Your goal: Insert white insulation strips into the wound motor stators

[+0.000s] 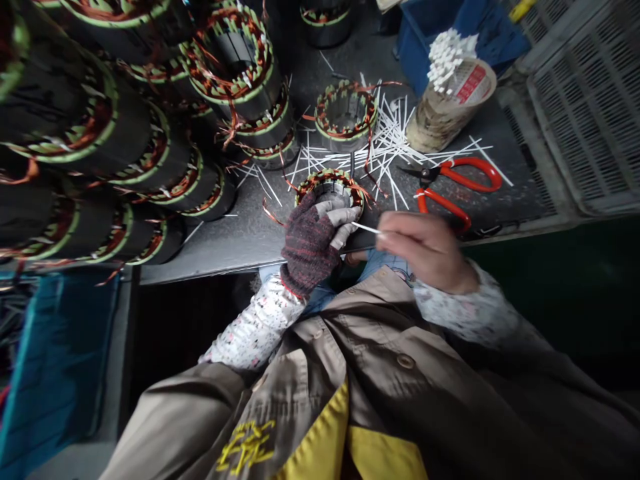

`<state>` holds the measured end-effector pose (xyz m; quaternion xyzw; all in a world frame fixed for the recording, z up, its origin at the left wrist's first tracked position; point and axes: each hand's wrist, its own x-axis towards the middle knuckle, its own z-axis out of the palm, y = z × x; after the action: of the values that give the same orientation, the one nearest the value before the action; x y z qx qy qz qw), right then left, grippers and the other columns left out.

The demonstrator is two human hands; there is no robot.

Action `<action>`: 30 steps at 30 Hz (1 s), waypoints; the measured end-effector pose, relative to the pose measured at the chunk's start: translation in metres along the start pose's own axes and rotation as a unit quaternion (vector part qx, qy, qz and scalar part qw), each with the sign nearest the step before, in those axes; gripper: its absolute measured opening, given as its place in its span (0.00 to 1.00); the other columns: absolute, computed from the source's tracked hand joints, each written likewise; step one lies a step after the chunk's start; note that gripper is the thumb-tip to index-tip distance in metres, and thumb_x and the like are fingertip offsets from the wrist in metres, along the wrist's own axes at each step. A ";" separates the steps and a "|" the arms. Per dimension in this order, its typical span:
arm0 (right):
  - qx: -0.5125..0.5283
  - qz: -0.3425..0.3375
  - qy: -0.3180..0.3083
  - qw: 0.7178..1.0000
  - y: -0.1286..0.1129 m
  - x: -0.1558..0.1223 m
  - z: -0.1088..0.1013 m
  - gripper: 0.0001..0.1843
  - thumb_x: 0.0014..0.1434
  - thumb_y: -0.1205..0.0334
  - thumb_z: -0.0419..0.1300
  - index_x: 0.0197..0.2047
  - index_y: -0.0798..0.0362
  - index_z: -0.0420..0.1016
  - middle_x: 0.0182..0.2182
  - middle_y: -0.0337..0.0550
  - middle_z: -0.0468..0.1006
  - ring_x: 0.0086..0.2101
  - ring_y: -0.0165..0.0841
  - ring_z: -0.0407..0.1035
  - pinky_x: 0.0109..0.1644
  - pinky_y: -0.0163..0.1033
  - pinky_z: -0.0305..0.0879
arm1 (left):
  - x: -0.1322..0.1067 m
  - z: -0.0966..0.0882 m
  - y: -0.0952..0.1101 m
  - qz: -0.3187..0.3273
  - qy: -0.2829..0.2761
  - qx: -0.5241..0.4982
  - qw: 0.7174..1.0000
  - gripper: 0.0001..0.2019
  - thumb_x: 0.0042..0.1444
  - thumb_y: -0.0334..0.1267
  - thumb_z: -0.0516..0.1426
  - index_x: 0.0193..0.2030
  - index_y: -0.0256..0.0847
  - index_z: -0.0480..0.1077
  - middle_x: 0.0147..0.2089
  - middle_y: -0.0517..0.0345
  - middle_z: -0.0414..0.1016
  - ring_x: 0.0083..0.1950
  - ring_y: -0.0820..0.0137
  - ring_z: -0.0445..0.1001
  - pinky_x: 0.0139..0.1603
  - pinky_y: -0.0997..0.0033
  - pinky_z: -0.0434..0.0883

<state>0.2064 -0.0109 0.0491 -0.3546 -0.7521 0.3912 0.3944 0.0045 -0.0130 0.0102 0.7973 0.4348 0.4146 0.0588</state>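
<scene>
At the table's front edge sits a motor stator [329, 180], a ring with copper windings and a yellow-green insulating rim. My left hand [320, 230], in a dark knitted glove with pale fingertips, is closed over the near side of its rim and hides part of it. Bare and a little blurred, my right hand [425, 247] pinches a thin white strip [366, 228]. The strip's free end points left, close to my left fingertips; whether it touches the stator I cannot tell. Right behind stands another wound stator [346, 119].
Loose white strips [387, 137] lie scattered behind the work. To the right are red-handled scissors [450, 187] and a tube-shaped holder [445, 110] packed with white strips. Stacked stators [245, 87] crowd the left. A blue bin [420, 40] and grey crates [590, 100] stand at the back right.
</scene>
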 end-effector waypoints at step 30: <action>-0.172 -0.053 0.073 0.981 0.070 -0.002 0.031 0.01 0.59 0.60 0.66 0.35 0.45 0.78 0.67 0.37 0.66 0.69 0.51 0.54 0.73 0.68 0.49 | 0.022 -0.059 -0.023 0.208 -0.198 0.140 0.948 0.17 0.71 0.41 0.50 0.59 0.43 0.73 0.44 0.51 0.82 0.45 0.62 0.82 0.41 0.61 0.79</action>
<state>0.1955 0.0090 -0.0240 -0.4043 -0.7951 0.2078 0.4015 -0.0468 0.0015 0.0514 0.9362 0.2923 0.1867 -0.0564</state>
